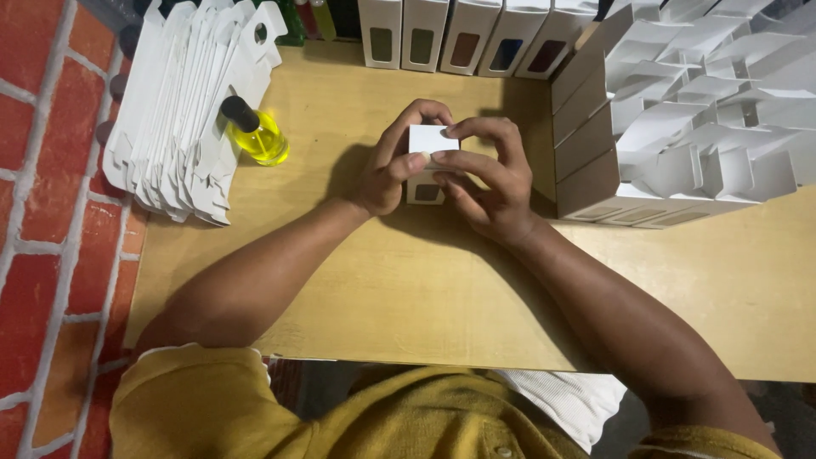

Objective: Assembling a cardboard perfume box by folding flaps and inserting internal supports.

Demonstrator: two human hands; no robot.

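At centre frame, the left hand (387,174) and right hand (489,183) are both gripping a small white box (429,146) above the desk (408,289); pressing evenly would keep its top flap square.

packing workbench (382,289), stacked flat cartons (183,110); rows of white boxes (463,34)

Warm overhead light, soft shadows, sharp.

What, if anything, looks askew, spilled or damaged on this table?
Nothing is spilled or damaged. The one odd item is the yellow bottle, which lies on its side beside the stack of flat white cartons. Both the left hand and right hand hold a small white box.
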